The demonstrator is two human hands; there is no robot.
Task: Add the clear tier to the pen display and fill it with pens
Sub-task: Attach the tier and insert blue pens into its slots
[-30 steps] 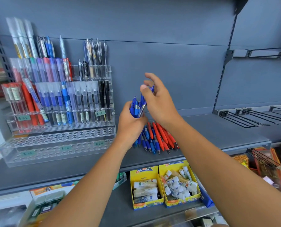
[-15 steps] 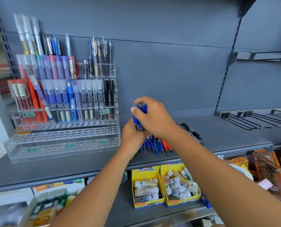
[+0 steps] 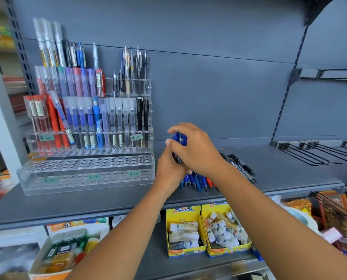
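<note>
A clear acrylic tier (image 3: pixel 87 174) with rows of bare holes stands on the grey shelf (image 3: pixel 87 205) in front of the filled pen display (image 3: pixel 91 118). My left hand (image 3: pixel 168 174) grips a bunch of blue pens (image 3: pixel 179 139) upright, to the right of the tier. My right hand (image 3: pixel 194 150) closes over the top of the same bunch, thumb and fingers curled round the pen ends. Loose blue and red pens (image 3: pixel 198 181) lie on the shelf beneath my hands. A few black pens (image 3: pixel 241 166) lie further right.
Black wire hooks (image 3: pixel 310 154) stick out at the right. Below the shelf sit two yellow boxes of glue sticks (image 3: pixel 207 233) and a white box of small bottles (image 3: pixel 67 251). Packaged goods hang at the lower right.
Both hands came down from chest height toward the shelf with the bunch. My right hand, which was pulling one pen upward, now covers the pen tops. The view has shifted slightly.
</note>
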